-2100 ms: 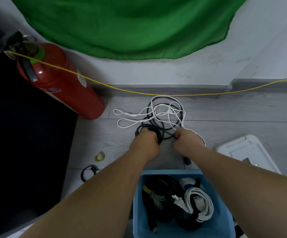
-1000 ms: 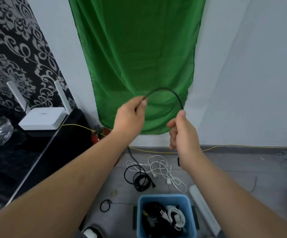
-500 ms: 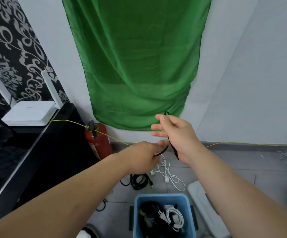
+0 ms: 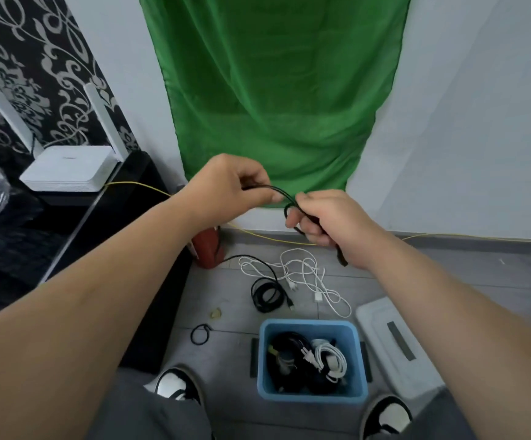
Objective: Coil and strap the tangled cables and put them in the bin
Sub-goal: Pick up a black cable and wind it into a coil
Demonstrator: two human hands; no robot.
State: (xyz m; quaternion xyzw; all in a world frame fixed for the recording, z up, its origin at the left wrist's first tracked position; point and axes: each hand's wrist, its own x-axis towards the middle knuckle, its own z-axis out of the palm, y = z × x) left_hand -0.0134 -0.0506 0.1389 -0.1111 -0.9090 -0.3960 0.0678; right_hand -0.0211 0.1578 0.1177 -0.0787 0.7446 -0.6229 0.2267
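Grey floor [image 4: 448, 281]: cables [image 4: 256, 296], bin [image 4: 311, 396] (blue)

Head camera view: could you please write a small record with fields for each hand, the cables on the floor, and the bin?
left hand: pinches thin black cable
right hand: grips the same cable, folded into a small loop
floor: coiled black cable beside tangled white cable, both outside the bin
blue plastic bin: holds bundled cables, black and white
right of bin: white plastic lid on the floor
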